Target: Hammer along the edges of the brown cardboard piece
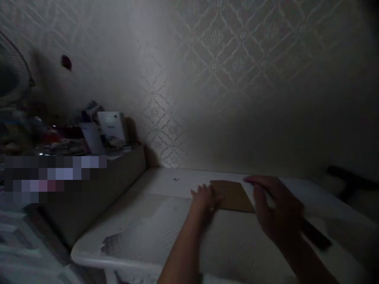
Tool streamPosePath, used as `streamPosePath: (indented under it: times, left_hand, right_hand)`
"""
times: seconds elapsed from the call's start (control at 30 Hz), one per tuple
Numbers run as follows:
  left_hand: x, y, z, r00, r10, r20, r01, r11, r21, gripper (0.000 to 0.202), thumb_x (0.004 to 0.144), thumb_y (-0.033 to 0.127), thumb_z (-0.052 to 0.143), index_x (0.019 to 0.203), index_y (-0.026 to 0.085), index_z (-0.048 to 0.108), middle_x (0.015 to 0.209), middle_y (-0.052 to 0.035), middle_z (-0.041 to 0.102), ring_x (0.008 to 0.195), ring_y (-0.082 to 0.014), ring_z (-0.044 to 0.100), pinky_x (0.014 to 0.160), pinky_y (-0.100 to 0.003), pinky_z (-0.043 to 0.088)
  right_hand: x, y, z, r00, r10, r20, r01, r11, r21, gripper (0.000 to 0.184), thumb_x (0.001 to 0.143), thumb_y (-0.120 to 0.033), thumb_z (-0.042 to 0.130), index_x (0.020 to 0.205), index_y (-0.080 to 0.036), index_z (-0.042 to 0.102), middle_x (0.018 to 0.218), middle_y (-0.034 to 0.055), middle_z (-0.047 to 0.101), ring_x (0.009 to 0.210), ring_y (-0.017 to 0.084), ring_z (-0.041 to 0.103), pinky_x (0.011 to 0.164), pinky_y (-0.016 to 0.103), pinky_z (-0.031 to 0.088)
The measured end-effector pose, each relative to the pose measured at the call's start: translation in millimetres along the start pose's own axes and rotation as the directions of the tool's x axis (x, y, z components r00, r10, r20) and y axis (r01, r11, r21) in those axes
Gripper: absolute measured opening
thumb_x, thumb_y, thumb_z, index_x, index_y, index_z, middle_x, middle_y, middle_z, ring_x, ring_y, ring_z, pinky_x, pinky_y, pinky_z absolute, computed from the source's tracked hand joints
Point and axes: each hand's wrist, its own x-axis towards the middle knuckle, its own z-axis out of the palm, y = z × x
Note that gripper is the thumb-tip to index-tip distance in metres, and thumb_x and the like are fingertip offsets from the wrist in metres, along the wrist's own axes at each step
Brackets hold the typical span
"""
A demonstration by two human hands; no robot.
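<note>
A flat piece of brown cardboard (232, 196) lies on the white table. At its left edge is my left hand (203, 199), its fingers spread and the thumb resting on the cardboard. My right hand (276, 207) is closed just off the cardboard's right side, the index finger stretched forward and the thumb beneath it. A slim dark tool (269, 193) shows between those fingers. A thicker dark bar (315, 234) sticks out behind the hand, in line with the tool like its handle. Dim light and the hand hide the tool's tip and exact kind.
The white table (142, 228) meets a patterned wall (213, 98). A cabinet (100, 189) on the left bears a white box (112, 125), a pale cup (92, 138) and clutter. A fan (12, 67) stands at far left. A dark object (349, 181) is at the right.
</note>
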Motion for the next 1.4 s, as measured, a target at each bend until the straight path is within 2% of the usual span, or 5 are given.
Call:
streamPosePath:
  times: [0.27,0.63,0.87,1.1,1.4]
  left_hand:
    - [2,4,-2.9,0.974,-0.143,-0.175,0.132,0.989,-0.072,0.036,0.091,0.027,0.034,0.117,0.022,0.059,0.126,-0.0125,0.058,0.117,-0.0272,0.051,0.097,-0.049,0.037]
    - [14,13,10.6,0.899,-0.223,-0.378,0.221,0.974,-0.048,0.035,0.089,0.014,0.037,0.114,0.014,0.062,0.120,-0.0162,0.060,0.115,-0.0277,0.052,0.103,-0.054,0.029]
    - [34,-31,-4.7,0.864,-0.234,-0.446,0.297,0.952,0.074,0.050,0.087,0.012,0.037,0.136,0.014,0.047,0.142,-0.0179,0.042,0.131,-0.0312,0.037,0.108,-0.059,0.020]
    - [33,-67,-24.9,0.862,-0.321,-0.393,0.409,0.898,0.164,0.041,0.086,0.015,0.040,0.122,0.013,0.061,0.133,-0.0202,0.051,0.133,-0.0361,0.033,0.105,-0.063,0.019]
    - [32,-63,-23.4,0.878,-0.314,-0.362,0.361,0.930,0.067,0.036,0.083,0.010,0.043,0.110,0.014,0.068,0.119,-0.0213,0.062,0.132,-0.0379,0.035,0.104,-0.063,0.013]
  right_hand:
    - [-38,70,99,0.920,0.057,0.388,-0.026,0.996,-0.085,0.040,0.092,-0.029,0.037,0.117,-0.012,0.062,0.125,0.0156,0.061,0.120,0.027,0.053,0.098,0.047,0.044]
    - [-37,65,99,0.896,0.088,0.434,-0.054,0.994,-0.091,0.040,0.091,-0.027,0.037,0.118,-0.014,0.063,0.126,0.0139,0.061,0.119,0.025,0.053,0.101,0.041,0.042]
    - [-38,63,100,0.904,0.096,0.417,-0.050,0.991,-0.120,0.039,0.090,-0.026,0.039,0.116,-0.014,0.064,0.124,0.0145,0.061,0.118,0.026,0.054,0.101,0.043,0.041]
    - [-36,59,99,0.897,0.094,0.432,-0.030,0.988,-0.154,0.040,0.090,-0.025,0.036,0.118,-0.013,0.063,0.126,0.0132,0.061,0.119,0.025,0.053,0.102,0.040,0.041]
    - [-35,58,98,0.897,0.099,0.430,-0.040,0.989,-0.146,0.039,0.091,-0.025,0.037,0.116,-0.013,0.064,0.125,0.0139,0.061,0.119,0.025,0.053,0.101,0.041,0.041]
